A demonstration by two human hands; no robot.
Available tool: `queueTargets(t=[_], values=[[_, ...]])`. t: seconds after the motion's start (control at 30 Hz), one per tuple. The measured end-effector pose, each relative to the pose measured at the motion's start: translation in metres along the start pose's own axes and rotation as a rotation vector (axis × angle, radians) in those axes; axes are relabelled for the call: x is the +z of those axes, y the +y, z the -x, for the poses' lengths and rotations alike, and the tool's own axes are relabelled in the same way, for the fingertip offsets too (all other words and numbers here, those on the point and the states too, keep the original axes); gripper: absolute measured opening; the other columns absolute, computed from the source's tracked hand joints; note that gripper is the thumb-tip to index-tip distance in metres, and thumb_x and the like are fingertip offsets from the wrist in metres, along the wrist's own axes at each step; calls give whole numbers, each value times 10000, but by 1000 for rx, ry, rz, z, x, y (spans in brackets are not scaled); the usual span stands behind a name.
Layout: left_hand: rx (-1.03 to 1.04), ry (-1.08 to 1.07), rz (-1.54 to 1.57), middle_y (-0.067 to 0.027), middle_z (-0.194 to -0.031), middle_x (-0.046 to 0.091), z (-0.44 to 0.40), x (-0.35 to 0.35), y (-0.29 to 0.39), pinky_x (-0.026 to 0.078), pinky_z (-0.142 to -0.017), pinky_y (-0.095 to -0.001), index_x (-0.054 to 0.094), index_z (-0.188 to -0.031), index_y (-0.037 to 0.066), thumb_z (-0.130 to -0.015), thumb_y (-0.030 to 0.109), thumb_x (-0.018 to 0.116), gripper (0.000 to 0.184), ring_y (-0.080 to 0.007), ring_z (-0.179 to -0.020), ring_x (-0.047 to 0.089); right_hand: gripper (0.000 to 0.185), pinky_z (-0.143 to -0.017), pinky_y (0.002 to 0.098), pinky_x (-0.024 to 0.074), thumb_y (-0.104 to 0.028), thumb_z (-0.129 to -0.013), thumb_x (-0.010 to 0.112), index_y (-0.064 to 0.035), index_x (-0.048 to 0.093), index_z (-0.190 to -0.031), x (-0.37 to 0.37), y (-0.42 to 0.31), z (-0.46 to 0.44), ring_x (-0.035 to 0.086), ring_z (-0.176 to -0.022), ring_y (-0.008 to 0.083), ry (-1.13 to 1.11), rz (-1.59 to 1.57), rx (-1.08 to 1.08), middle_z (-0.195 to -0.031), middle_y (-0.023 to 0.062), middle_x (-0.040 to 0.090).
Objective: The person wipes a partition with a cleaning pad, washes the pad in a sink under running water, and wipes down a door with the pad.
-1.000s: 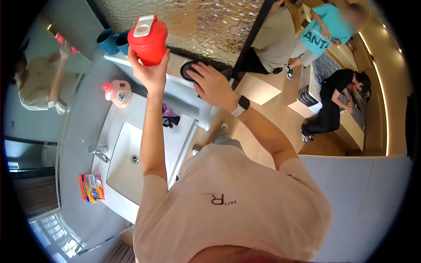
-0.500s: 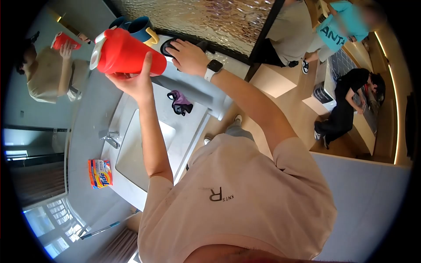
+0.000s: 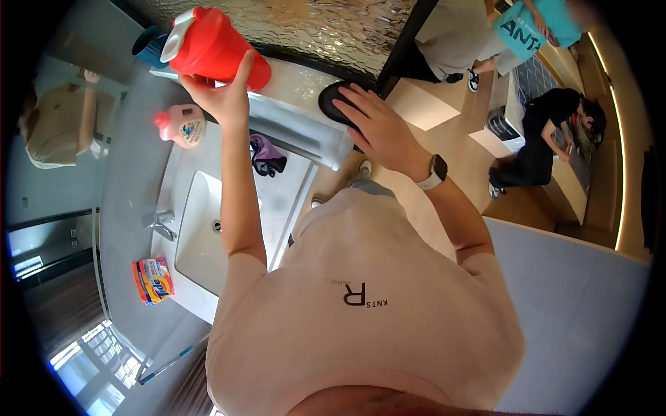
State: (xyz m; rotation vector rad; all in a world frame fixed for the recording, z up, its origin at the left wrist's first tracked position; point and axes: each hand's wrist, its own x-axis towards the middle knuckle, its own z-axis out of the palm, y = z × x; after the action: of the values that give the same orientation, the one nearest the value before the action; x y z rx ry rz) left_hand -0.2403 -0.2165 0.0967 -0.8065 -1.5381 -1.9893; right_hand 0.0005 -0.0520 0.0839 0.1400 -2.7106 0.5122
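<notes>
My left hand [image 3: 220,97] is raised over the counter, wrapped round a red cup [image 3: 215,52] with a white part at its lid end. The cup is tilted, its lid end toward the upper left. My right hand [image 3: 388,128], with a watch [image 3: 433,172] on the wrist, has its fingers spread and stretched over a flat black round object [image 3: 335,101] on the pale ledge [image 3: 295,87]. My fingertips touch that object, partly covering it. Its exact kind is unclear. A dark blue mug [image 3: 149,47] stands behind the cup, partly hidden.
A pink bottle [image 3: 184,126] and a purple-and-black bundle [image 3: 266,155] are near my left forearm. Beyond lie a sink [image 3: 198,243], a faucet [image 3: 162,225] and a Tide pack [image 3: 154,281]. Textured glass [image 3: 312,28] borders the ledge. People [image 3: 555,139] are at the right.
My right hand has moved right along the ledge, and the black round object now shows farther right. The red cup has shifted slightly. The pink bottle has come into view.
</notes>
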Motion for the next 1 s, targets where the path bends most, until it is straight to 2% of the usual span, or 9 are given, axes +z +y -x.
queueTargets(t=[0.27,0.33,0.43,0.7,0.77,0.87,0.93,0.97,1.0], values=[[97,-92,-182,-177,-1298,563,12,14,-28,486,-960,-381,354,-1408,-8,-695,194,936,942,-283,-1149,587,486,-1141,465,393,-139,-912,624,-41,527,-1378,29,-5,-31,474,-1357,344,69,129,-18,-1450,161,500],[100,-91,-214,-184,-1289,568,14,15,-25,483,-965,-383,348,-1412,-13,-692,203,937,955,-288,-1150,587,438,-1114,460,413,-170,-889,642,-18,578,-1294,39,-6,-42,505,-1310,349,152,167,-65,-1370,177,550],[112,-100,-263,-193,-1283,570,15,13,-25,479,-972,-385,333,-1423,-22,-684,214,939,984,-295,-1148,586,427,-1110,462,415,-176,-879,648,-18,590,-1270,54,-9,-57,515,-1294,347,213,186,-73,-1345,176,562],[146,-172,-392,-189,-1290,565,14,9,-31,480,-972,-379,301,-1449,-23,-677,225,940,1033,-301,-1148,583,464,-1092,450,440,-210,-881,663,-29,578,-1299,73,-8,-78,516,-1306,332,223,175,-89,-1363,173,558],[1,-237,-259,-172,-1296,567,14,6,-21,476,-979,-373,316,-1444,-20,-690,210,934,1002,-280,-1146,584,469,-1081,428,447,-194,-868,683,-56,585,-1306,61,-4,-65,522,-1305,309,181,124,-124,-1370,136,567],[-102,-298,-138,-160,-1304,567,16,-2,-20,472,-987,-365,331,-1441,-19,-715,178,919,955,-259,-1144,584,483,-1068,406,449,-158,-856,699,-101,587,-1322,49,1,-39,533,-1298,285,169,33,-134,-1378,88,579],[-86,-302,-151,-154,-1295,575,18,-8,-28,477,-982,-360,341,-1440,-19,-724,164,912,935,-251,-1137,589,497,-1046,394,456,-108,-840,710,-124,600,-1325,36,4,-21,556,-1264,276,150,-28,-101,-1351,65,608],[-68,-305,-165,-149,-1286,582,24,-8,-32,482,-977,-355,350,-1438,-19,-732,150,906,914,-244,-1129,594,502,-1036,393,460,-84,-832,706,-128,609,-1322,29,8,-9,565,-1235,287,133,-156,-33,-1318,67,630],[-166,-321,-133,-170,-1419,467,32,-5,-21,413,-1079,-387,289,-1485,-22,-741,81,887,960,-263,-1264,510,508,-1026,392,464,-59,-824,703,-132,619,-1319,23,11,1,574,-1206,298,120,-279,35,-1286,69,652]])
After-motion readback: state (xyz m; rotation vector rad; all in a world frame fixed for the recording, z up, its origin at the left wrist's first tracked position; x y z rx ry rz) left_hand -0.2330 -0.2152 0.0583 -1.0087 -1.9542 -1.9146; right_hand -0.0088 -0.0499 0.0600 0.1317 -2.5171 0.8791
